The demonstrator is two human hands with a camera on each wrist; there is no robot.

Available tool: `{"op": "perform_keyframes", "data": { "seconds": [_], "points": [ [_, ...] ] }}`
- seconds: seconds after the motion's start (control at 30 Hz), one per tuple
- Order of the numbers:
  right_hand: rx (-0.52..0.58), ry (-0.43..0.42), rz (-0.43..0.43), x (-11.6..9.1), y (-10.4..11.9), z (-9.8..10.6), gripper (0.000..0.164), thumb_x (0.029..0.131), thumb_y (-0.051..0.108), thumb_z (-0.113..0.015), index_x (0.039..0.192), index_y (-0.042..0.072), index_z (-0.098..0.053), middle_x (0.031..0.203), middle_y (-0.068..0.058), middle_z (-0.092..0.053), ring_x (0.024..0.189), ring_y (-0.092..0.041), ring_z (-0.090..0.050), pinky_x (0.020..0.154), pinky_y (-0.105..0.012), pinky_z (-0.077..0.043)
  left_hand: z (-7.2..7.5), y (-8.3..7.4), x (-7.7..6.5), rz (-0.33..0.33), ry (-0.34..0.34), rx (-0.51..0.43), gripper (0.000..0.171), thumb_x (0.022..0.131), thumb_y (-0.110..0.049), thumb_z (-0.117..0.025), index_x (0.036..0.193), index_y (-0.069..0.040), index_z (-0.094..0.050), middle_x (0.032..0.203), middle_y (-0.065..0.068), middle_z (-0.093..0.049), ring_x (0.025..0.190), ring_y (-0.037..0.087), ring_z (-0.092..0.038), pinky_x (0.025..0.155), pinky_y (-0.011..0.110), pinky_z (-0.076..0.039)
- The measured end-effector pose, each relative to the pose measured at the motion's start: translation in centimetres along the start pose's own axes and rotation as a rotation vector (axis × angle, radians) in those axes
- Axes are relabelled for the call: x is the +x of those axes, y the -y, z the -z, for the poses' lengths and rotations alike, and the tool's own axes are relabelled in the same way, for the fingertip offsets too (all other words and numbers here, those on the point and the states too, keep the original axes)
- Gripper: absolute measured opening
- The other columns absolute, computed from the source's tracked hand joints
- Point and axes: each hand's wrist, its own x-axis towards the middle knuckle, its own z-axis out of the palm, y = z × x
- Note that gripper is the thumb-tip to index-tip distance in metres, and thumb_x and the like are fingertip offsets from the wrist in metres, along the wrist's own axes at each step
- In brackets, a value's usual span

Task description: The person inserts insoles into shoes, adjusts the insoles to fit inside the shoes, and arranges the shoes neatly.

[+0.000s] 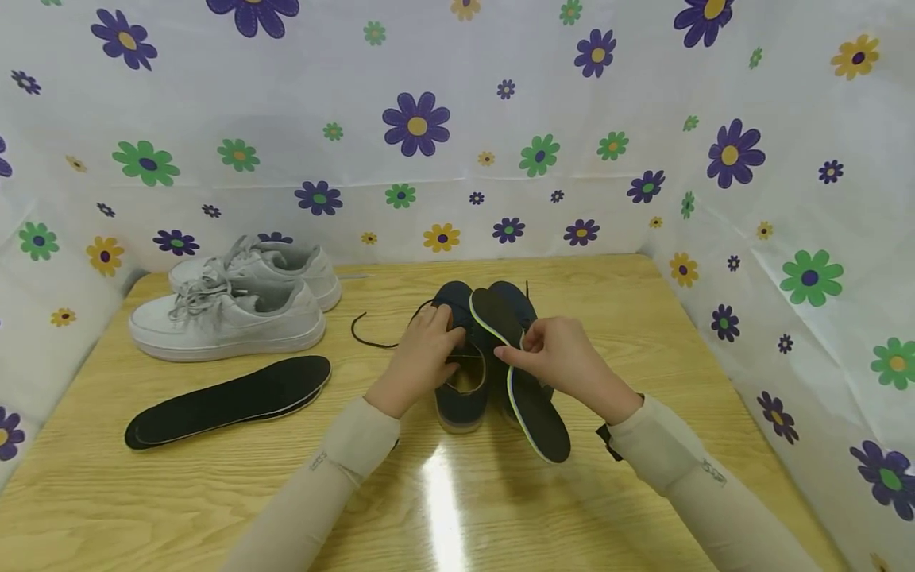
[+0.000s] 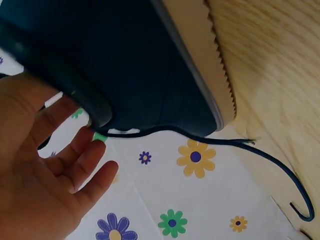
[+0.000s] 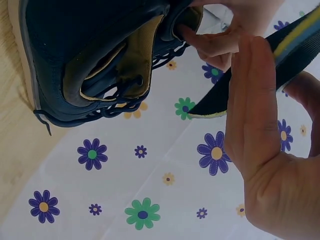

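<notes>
No text legible. Small dark marks (image 1: 318, 461) on the left sleeve (image 1: 325, 488) and right sleeve (image 1: 693, 477) are too small to read.

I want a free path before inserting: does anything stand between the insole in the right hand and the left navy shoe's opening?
Partly: the left hand is at the front of the opening in the left navy shoe. Toward the heel, nothing visible blocks the insole.
</notes>
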Motion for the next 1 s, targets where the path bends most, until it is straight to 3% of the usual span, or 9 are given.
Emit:
{"op": "perform_keyframes", "data": {
  "seconds": [0.17,0.4,0.7,1.0],
  "points": [
    [0.015,0.052,0.011,-0.8,0.2,0.3,0.034,0.085,0.033,-0.072,0.067,0.007,-0.06,0.054,-0.002,-0.054,0.042,-0.014,-0.052,0.046,-0.029,-0.044,-0.1,0.0,0.3,0.027,-0.036,0.013,0.025,0.079,-0.006,-0.077,0.075,-0.011,-0.053,0.086,0.006,-0.038,0.08,0.024,-0.035,0.075,0.038,-0.034],
    [-0.015,0.164,0.018,-1.8,0.9,0.1,0.032,0.085,0.029,-0.073,0.065,0.009,-0.058,0.05,0.0,-0.05,0.042,-0.015,-0.052,0.045,-0.029,-0.044,-0.1,0.1,0.3,0.019,-0.094,0.004,0.016,0.08,-0.004,-0.075,0.079,-0.008,-0.06,0.085,0.007,-0.04,0.077,0.023,-0.036,0.07,0.036,-0.034],
    [-0.066,0.259,0.075,-1.6,2.0,-1.0,0.041,0.082,0.022,-0.071,0.05,0.016,-0.046,0.044,0.007,-0.036,0.037,-0.008,-0.036,0.041,-0.022,-0.029,0.4,0.1,0.1,0.057,-0.038,-0.083,0.016,0.087,-0.008,-0.071,0.08,-0.01,-0.057,0.083,0.005,-0.044,0.077,0.022,-0.045,0.062,0.032,-0.04],
    [-0.096,0.275,0.076,-0.6,2.9,-1.7,0.047,0.08,0.023,-0.07,0.045,0.018,-0.038,0.042,0.009,-0.026,0.035,-0.008,-0.027,0.04,-0.022,-0.021,0.5,0.5,0.3,0.051,-0.002,-0.132,0.013,0.088,-0.007,-0.068,0.083,-0.01,-0.057,0.079,0.004,-0.046,0.07,0.02,-0.045,0.058,0.031,-0.042]
  ]
}}
